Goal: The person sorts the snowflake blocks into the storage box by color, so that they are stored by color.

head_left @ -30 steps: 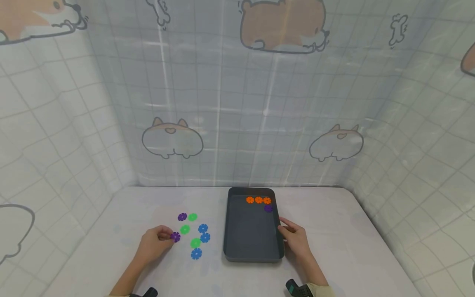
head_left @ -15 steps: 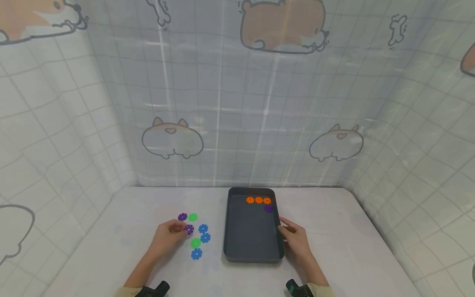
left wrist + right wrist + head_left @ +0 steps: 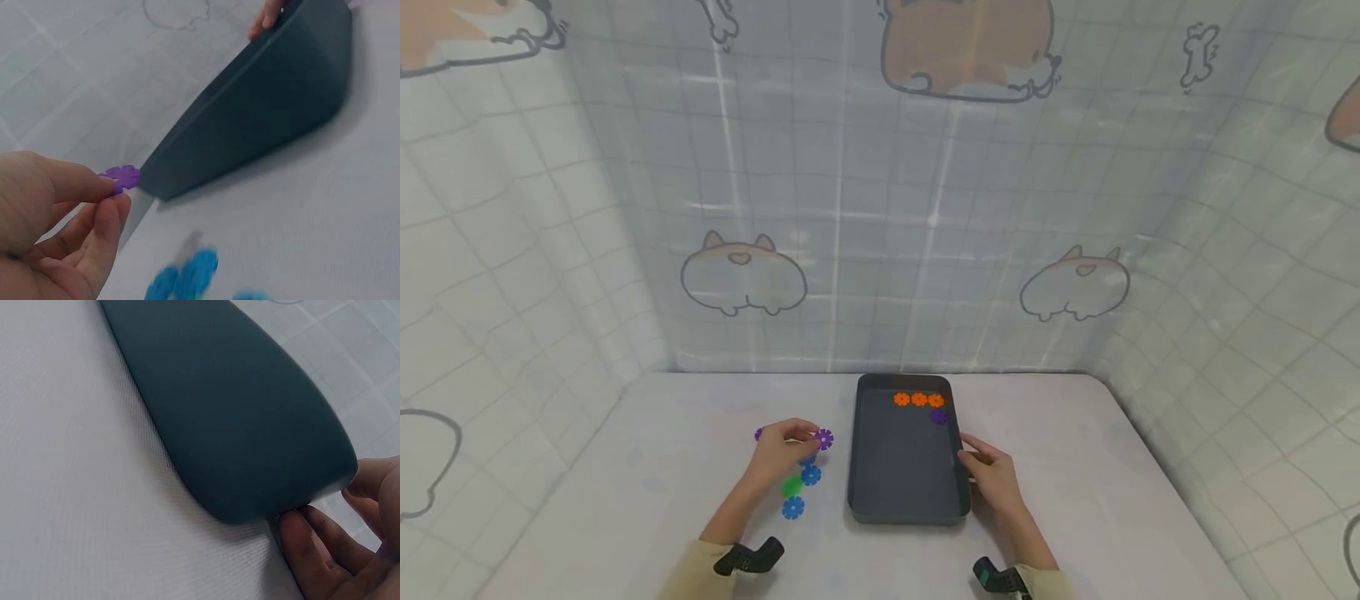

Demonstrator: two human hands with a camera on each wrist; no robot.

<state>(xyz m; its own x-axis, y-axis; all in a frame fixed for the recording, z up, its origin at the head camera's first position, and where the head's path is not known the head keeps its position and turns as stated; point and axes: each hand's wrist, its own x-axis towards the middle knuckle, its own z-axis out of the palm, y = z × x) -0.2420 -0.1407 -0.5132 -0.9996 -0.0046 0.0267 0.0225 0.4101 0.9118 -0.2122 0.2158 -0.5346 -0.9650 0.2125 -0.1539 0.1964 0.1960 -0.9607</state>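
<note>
Between thumb and fingers, my left hand pinches a purple flower-shaped piece, held up just left of the dark tray. At the tray's right side, my right hand grips the wall, with fingertips low against it in the right wrist view. Three orange pieces lie in a row at the tray's far end, and one purple piece lies below the rightmost.
Left of the tray on the white tabletop lie blue pieces and a green piece. Another purple piece shows partly behind my left hand. A patterned curtain stands at the back and sides.
My left hand has carried its purple piece rightward and away from me, over the loose pieces to near the tray. My right hand has stayed at the tray; the head view has shifted slightly.
</note>
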